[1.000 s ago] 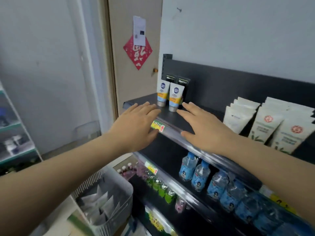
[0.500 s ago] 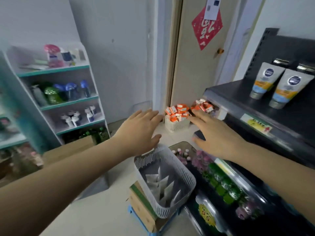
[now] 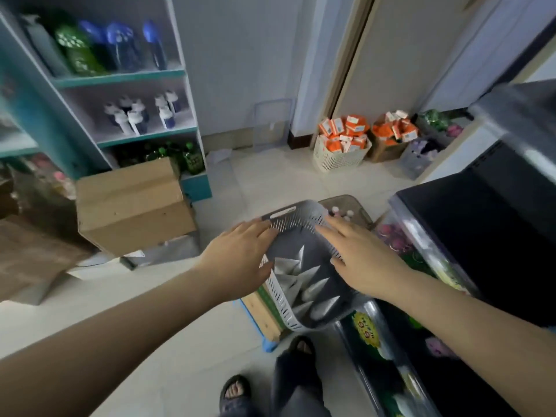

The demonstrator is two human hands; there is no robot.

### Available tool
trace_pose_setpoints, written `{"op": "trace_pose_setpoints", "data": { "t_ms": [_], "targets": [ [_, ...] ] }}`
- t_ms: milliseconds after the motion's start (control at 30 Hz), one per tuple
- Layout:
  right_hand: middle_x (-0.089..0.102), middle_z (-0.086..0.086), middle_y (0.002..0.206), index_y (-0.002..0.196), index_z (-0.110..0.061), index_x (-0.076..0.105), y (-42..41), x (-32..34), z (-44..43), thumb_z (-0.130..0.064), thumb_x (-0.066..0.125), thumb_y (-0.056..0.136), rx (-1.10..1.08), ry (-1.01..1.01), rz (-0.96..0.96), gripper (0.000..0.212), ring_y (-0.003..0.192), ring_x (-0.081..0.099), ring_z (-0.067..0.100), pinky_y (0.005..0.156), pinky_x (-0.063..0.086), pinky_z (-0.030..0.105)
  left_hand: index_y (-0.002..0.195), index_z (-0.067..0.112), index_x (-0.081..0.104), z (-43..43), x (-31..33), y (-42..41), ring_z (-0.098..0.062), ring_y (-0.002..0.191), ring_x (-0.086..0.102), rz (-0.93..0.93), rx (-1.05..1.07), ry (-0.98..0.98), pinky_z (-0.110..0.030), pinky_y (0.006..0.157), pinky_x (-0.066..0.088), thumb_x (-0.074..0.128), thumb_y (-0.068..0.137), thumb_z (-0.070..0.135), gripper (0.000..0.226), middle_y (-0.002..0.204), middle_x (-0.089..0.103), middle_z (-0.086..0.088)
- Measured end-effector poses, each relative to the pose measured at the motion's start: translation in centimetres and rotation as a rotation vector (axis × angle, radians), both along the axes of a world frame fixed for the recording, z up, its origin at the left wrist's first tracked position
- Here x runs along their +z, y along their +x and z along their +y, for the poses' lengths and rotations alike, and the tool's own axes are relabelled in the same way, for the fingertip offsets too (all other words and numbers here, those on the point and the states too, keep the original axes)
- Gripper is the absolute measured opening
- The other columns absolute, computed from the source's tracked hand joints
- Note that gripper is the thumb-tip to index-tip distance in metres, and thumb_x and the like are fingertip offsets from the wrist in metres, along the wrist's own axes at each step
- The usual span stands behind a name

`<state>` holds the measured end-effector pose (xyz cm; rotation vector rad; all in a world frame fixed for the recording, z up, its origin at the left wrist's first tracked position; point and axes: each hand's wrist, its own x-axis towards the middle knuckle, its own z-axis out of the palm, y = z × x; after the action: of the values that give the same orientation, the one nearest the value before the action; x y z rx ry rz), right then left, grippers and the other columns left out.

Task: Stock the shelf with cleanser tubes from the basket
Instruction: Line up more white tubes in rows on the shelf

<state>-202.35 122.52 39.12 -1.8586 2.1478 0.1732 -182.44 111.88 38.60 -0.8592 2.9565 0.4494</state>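
Both hands flat, fingers spread, holding nothing: left hand [image 3: 240, 254] over left rim of grey basket [image 3: 296, 219], right hand [image 3: 361, 260] over right rim. Cleanser tubes [image 3: 313, 284] lie inside; dark shelf [image 3: 481, 224] just right.

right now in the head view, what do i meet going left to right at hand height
cardboard box → left hand → grey basket → right hand → black shelf unit

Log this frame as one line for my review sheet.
stage: no tube picked yet | left hand: open, over basket left rim | right hand: open, over right rim | cleanser tubes: in basket
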Motion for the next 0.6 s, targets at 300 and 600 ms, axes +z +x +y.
{"op": "trace_pose_setpoints", "data": {
  "t_ms": [300,600],
  "targets": [
    [0.007,-0.001,0.16,0.151,-0.021,0.018,-5.7,-10.6,-5.7,-0.013,0.046,0.097,0.101,0.161,-0.136,0.061,0.148,0.005,0.015,0.119,0.01,0.029,0.147,0.018,0.03,-3.0,-10.5,-3.9,-0.016,0.142,0.025,-0.086,0.156,0.219,-0.024,0.115,0.018,0.048,0.094,0.034,0.058,0.155,0.028,0.001],
    [0.011,0.003,0.16,0.15,-0.016,0.022,-11.7,-21.3,-10.6,-0.004,0.046,0.095,0.325,0.316,-0.159,0.062,0.148,0.005,0.018,0.119,0.007,0.03,0.143,0.015,0.038,-4.6,-20.0,-10.1,-0.018,0.139,0.032,-0.106,0.367,0.339,-0.029,0.11,0.03,0.047,0.093,0.027,0.053,0.151,0.035,-0.001]
  ]
}}
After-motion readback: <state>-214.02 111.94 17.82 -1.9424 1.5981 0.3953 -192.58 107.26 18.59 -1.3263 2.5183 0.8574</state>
